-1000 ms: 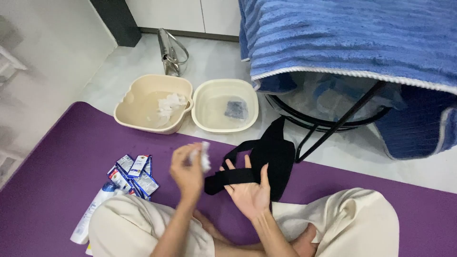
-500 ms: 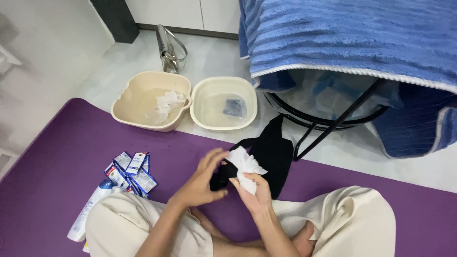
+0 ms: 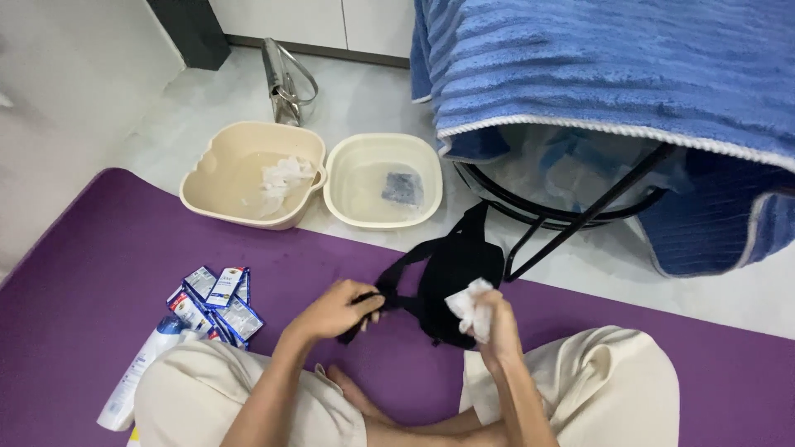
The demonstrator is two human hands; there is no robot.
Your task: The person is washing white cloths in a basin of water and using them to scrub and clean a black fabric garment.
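A blue towel (image 3: 613,66) fills the upper right; two basins (image 3: 383,178) of water sit above the purple mat (image 3: 74,273). At centre lies the black strappy garment (image 3: 460,281): the left hand (image 3: 335,310) grips its strap, the right hand (image 3: 489,319) is closed around a crumpled white wipe (image 3: 465,305). Hard rubbing might shed wipe fibres onto the dark fabric.

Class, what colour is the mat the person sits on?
Purple. The mat shows plainly in the head view.
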